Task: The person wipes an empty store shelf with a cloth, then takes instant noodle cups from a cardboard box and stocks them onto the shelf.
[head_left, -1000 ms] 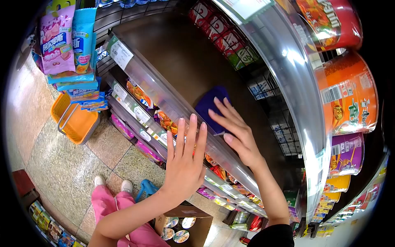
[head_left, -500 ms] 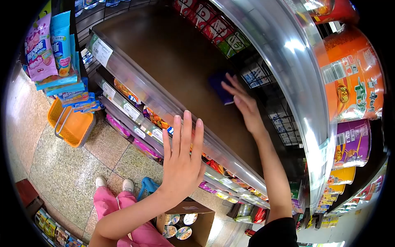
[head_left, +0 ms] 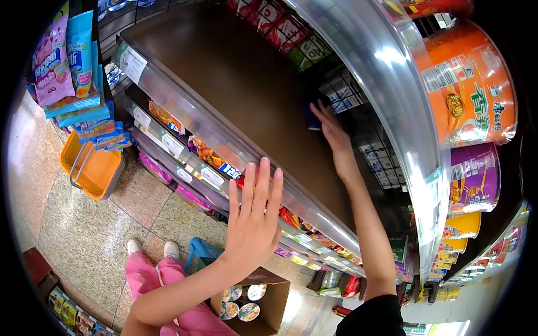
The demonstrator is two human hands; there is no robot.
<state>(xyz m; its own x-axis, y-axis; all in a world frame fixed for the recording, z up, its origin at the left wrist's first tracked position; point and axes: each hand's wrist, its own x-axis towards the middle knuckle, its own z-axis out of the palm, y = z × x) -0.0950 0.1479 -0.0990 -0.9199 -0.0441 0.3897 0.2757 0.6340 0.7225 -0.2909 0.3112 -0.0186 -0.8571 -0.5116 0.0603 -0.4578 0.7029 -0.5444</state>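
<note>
My left hand (head_left: 255, 224) is open, its fingers stretched out against the clear front strip (head_left: 213, 120) of a brown shelf (head_left: 224, 73). Deep in that shelf, near the black wire back, my right hand (head_left: 334, 134) presses on a dark purple cloth (head_left: 313, 119). Only a small part of the cloth shows beside the fingers, and the thumb side is partly hidden. A price label (head_left: 131, 63) sits at the far end of the front strip.
Orange noodle tubs (head_left: 471, 84) and purple tubs (head_left: 475, 178) stand on the upper shelf at right. Snack bags (head_left: 53, 64) hang at left above an orange basket (head_left: 92, 168). A cardboard box (head_left: 274, 302) of lidded tubs and a blue stool (head_left: 202, 252) are on the floor.
My right hand and the purple cloth have shifted toward the wire back, and less of the cloth shows. My left hand stays at the shelf edge. The view has shifted slightly.
</note>
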